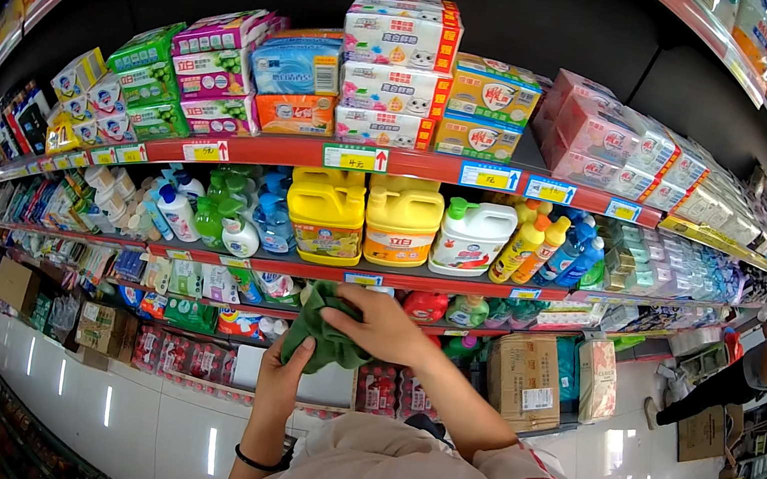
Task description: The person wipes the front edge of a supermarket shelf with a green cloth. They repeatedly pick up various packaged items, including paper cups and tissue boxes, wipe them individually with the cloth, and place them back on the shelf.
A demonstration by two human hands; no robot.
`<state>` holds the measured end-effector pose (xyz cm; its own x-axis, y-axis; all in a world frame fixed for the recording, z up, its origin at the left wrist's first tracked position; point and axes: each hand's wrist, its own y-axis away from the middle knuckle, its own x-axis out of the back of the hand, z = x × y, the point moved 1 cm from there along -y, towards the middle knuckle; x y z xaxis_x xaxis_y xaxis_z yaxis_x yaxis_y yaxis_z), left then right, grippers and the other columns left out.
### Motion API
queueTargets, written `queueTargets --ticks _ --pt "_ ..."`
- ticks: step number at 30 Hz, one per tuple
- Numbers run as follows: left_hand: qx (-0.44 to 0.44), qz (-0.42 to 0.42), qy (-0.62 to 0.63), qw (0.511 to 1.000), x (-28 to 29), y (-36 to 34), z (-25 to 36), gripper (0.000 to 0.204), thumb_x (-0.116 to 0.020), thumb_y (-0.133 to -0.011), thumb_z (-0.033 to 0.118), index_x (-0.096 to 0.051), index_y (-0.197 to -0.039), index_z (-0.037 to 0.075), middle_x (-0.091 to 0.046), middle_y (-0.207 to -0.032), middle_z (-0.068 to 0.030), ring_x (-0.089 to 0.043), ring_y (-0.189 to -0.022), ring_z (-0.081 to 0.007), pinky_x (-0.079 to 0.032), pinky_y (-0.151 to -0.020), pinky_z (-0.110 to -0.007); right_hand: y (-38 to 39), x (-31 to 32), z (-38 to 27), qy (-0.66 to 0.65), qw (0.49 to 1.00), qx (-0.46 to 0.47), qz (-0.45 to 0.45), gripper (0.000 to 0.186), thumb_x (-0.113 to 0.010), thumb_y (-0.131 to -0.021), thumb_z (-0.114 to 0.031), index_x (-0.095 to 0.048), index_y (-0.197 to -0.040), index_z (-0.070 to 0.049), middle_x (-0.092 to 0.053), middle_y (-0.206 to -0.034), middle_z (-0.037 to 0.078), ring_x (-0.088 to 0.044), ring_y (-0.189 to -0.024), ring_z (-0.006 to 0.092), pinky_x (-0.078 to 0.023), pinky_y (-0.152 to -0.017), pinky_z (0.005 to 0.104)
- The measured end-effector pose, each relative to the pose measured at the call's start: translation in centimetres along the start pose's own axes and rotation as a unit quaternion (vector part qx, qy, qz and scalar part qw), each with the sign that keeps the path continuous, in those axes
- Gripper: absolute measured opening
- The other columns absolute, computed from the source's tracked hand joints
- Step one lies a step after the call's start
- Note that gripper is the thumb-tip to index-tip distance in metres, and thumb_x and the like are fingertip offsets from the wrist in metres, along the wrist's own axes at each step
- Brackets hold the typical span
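Observation:
A crumpled dark green cloth [318, 338] is bunched between my two hands, in front of the lower shelves. My left hand [282, 372] grips it from below, thumb pressed against its front. From the right, my right hand [377, 324] lies over the upper part of the cloth with its fingers bent around it. Whether anything is wrapped inside the folds is hidden. Just beyond the hands, a shelf holds two yellow jugs [324, 219] and a white jug [470, 242] with a green cap.
Boxed soap packs [393, 89] are stacked on the upper shelf. Squeeze bottles [532, 249] stand right of the jugs. Cardboard cartons [524, 383] sit low at the right, and red-wrapped packs [191, 357] lie near the floor. A person [736, 375] stands at the far right.

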<state>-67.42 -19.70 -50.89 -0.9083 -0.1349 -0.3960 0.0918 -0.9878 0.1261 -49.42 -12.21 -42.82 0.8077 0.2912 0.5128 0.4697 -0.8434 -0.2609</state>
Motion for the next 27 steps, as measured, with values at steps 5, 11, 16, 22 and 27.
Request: queueTargets --ticks 5,11,16,22,27 --pt "-0.004 -0.003 0.092 0.996 -2.2 -0.4 1.1 0.028 -0.067 -0.094 0.016 -0.067 -0.115 -0.003 -0.07 -0.105 -0.007 -0.065 -0.092 -0.0134 -0.051 -0.082 -0.028 -0.9 10.2 -1.0 -0.006 0.947 -0.018 0.321 0.031 -0.068 -0.093 -0.015 -0.06 -0.12 -0.004 -0.067 -0.103 0.006 -0.063 -0.092 0.014 -0.05 -0.081 0.0305" --pt "-0.007 0.026 0.046 0.999 -2.2 0.4 0.9 0.032 -0.069 -0.092 0.013 -0.064 -0.12 -0.003 -0.069 -0.111 -0.0081 -0.065 -0.097 -0.015 -0.051 -0.084 -0.028 -7.6 23.1 0.3 0.127 0.885 0.077 0.442 0.081 -0.085 -0.078 -0.018 -0.039 -0.14 0.005 -0.051 -0.136 0.024 -0.055 -0.125 0.0325 -0.045 -0.106 0.0372" --pt "-0.028 0.056 0.053 0.997 -1.5 2.2 1.4 0.037 -0.07 -0.092 0.015 -0.061 -0.123 -0.002 -0.067 -0.114 -0.009 -0.065 -0.102 -0.0176 -0.051 -0.087 -0.031 -10.5 26.0 0.9 0.021 0.952 -0.011 0.305 0.101 -0.09 -0.072 -0.022 -0.03 -0.149 0.005 -0.048 -0.141 0.026 -0.054 -0.128 0.0327 -0.048 -0.104 0.0386" --pt "-0.062 0.105 0.078 0.989 -0.4 3.3 2.5 0.032 -0.065 -0.095 0.017 -0.062 -0.121 -0.002 -0.067 -0.113 -0.0085 -0.063 -0.101 -0.0164 -0.05 -0.088 -0.03 -9.3 26.3 0.3 0.035 0.932 0.036 0.36 0.085 -0.091 -0.069 -0.02 -0.045 -0.137 0.001 -0.062 -0.124 0.019 -0.063 -0.114 0.0251 -0.053 -0.097 0.0343" --pt "-0.171 0.145 -0.042 0.974 -0.3 3.7 4.4 0.047 -0.064 -0.097 0.021 -0.05 -0.135 -0.003 -0.058 -0.127 -0.0104 -0.058 -0.11 -0.0176 -0.045 -0.097 -0.032 -4.0 22.8 -5.1 -0.061 0.881 0.117 0.455 0.074 -0.091 -0.068 -0.012 -0.045 -0.126 -0.002 -0.06 -0.117 0.011 -0.061 -0.112 0.0208 -0.054 -0.093 0.0348"
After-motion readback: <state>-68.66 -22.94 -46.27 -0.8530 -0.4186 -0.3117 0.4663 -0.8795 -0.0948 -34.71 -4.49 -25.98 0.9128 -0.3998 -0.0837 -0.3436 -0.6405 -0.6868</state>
